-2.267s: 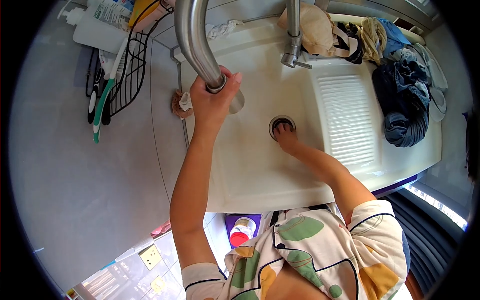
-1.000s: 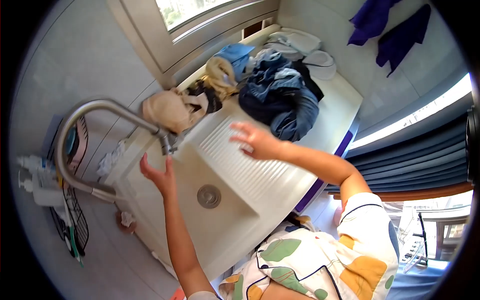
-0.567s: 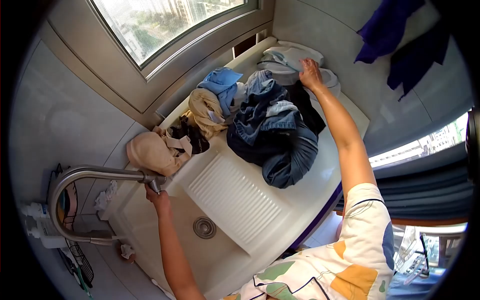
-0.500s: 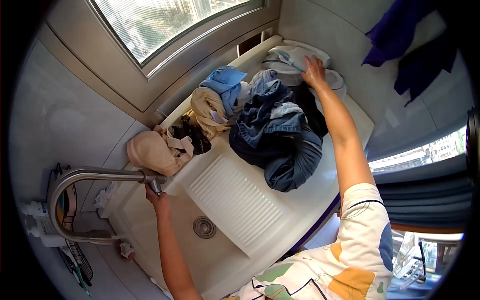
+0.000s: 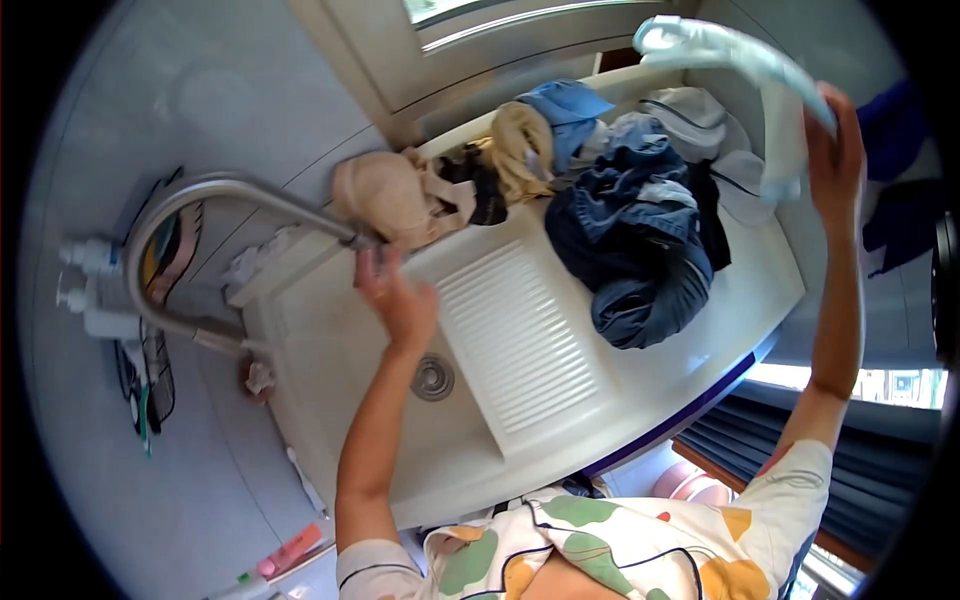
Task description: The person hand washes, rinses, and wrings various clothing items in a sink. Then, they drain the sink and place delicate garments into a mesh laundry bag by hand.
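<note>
My right hand [image 5: 836, 150] is raised at the upper right with its fingers closed round a pale, whitish-blue cloth item [image 5: 735, 50], partly blurred, whose end hangs down beside the hand. My left hand [image 5: 400, 305] is near the tap's handle, above the white sink [image 5: 330, 420]; its fingers are apart and smeared by motion, and it seems to hold nothing. The curved metal tap [image 5: 260, 195] reaches over from the left. Below my left hand lies the round drain [image 5: 433, 377].
Dark blue jeans [image 5: 650, 300] lie right of the ribbed washboard [image 5: 520, 345]. Behind are a beige bra [image 5: 385, 195], tan cloth [image 5: 522, 150], blue cloth [image 5: 565, 110] and white mesh items [image 5: 690, 120]. A wire rack [image 5: 158, 370] hangs at the left. Purple cloths [image 5: 895, 130] hang at the right.
My right hand has lifted the pale item from the mesh pile and moved right. My left hand has let go of the tap's handle. The view has shifted, with the sink now further right.
</note>
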The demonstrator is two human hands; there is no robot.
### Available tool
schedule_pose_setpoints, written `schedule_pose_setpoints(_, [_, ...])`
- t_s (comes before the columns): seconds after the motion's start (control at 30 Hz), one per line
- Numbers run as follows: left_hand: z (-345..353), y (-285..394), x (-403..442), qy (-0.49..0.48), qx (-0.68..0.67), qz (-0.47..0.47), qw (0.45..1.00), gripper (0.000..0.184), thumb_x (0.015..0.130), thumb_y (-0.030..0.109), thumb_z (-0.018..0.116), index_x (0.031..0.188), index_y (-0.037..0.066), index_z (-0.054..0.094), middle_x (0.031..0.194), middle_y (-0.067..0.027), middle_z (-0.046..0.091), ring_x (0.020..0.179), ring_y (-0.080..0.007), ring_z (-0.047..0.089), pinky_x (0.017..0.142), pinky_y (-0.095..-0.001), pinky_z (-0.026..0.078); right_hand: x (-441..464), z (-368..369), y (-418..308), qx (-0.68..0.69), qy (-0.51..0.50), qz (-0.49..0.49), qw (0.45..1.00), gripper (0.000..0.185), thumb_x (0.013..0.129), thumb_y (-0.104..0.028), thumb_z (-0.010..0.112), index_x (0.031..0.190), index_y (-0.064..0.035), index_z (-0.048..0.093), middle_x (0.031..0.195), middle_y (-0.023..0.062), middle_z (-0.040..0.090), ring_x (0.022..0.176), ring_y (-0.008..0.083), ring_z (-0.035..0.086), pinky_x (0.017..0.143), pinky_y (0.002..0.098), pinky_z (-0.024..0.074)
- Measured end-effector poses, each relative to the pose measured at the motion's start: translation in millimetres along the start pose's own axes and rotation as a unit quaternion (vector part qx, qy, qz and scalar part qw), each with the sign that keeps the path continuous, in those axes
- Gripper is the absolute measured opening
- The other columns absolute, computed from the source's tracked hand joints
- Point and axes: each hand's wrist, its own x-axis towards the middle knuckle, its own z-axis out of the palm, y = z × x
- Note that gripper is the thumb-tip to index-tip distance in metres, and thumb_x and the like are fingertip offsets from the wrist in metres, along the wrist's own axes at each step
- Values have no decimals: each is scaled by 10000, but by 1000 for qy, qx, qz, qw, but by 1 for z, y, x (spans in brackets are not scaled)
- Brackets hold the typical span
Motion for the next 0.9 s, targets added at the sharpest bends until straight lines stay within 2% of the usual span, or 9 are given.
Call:
schedule_pose_setpoints(0.1, [8,20,22,-87,15,81,993,737,558,94,638,1209,222,316,1226,-187,235,1145,-390,204,911,-504,225,-66,7,-62,44,-128,-181,974,266,732,-106,515,983,-39,456,879,112,540,701,227,575,566,299,470])
schedule_pose_setpoints(0.17, [16,19,54,-168,143,16,975,631,614,101,612,1177,231,360,1270,-148,169,1154,-407,174,888,-522,253,-115,28,-95,101,-252,-238,933,333,553,-69,590,871,-44,494,857,104,547,701,215,561,548,316,453])
schedule_pose_setpoints(0.27, [40,-10,86,-195,201,6,960,483,667,76,559,1113,214,439,1229,-137,298,1132,-398,258,843,-505,317,-197,69,-131,117,-450,-186,865,284,598,-138,608,844,-61,490,974,128,505,785,214,535,625,313,444])
schedule_pose_setpoints(0.4, [55,-29,111,-274,198,29,941,501,583,55,631,1050,182,500,1189,-151,359,1054,-360,373,809,-442,361,-265,88,-139,17,-580,-190,792,508,646,-219,634,1086,-70,430,1174,207,355,1022,307,419,775,367,406])
schedule_pose_setpoints(0.5, [35,-35,126,-270,32,-20,962,372,611,21,583,964,126,536,982,-145,508,898,-316,489,738,-385,407,-245,91,-139,145,-596,-50,788,510,642,-212,644,1081,-55,435,1171,221,356,1034,334,410,817,384,384])
schedule_pose_setpoints(0.57, [5,-25,139,-112,7,-50,992,322,611,4,566,922,84,540,837,-137,541,810,-309,520,699,-360,415,-232,103,-135,144,-571,-60,806,501,640,-201,647,1071,-49,442,1163,222,364,1023,341,415,813,386,389])
schedule_pose_setpoints(0.67, [-38,-4,143,-15,-31,-57,998,288,620,31,557,901,84,528,912,-103,531,851,-296,510,707,-364,419,-200,130,-138,163,-489,-78,853,474,618,-151,662,1032,-40,460,1129,220,394,991,352,437,800,377,400])
schedule_pose_setpoints(0.8, [-100,17,112,78,-97,27,992,299,587,-61,537,867,43,515,807,-106,534,780,-260,526,695,-297,415,-161,194,-145,170,-355,-88,915,442,629,-110,634,1024,-29,454,1106,204,401,1003,348,419,842,386,369])
schedule_pose_setpoints(0.9, [-147,19,63,36,-145,-17,989,296,554,-90,533,821,34,502,780,-90,516,763,-235,522,687,-281,410,-142,267,-153,168,-256,-107,946,519,595,-34,583,1086,-29,419,1108,202,397,1021,334,388,854,383,350])
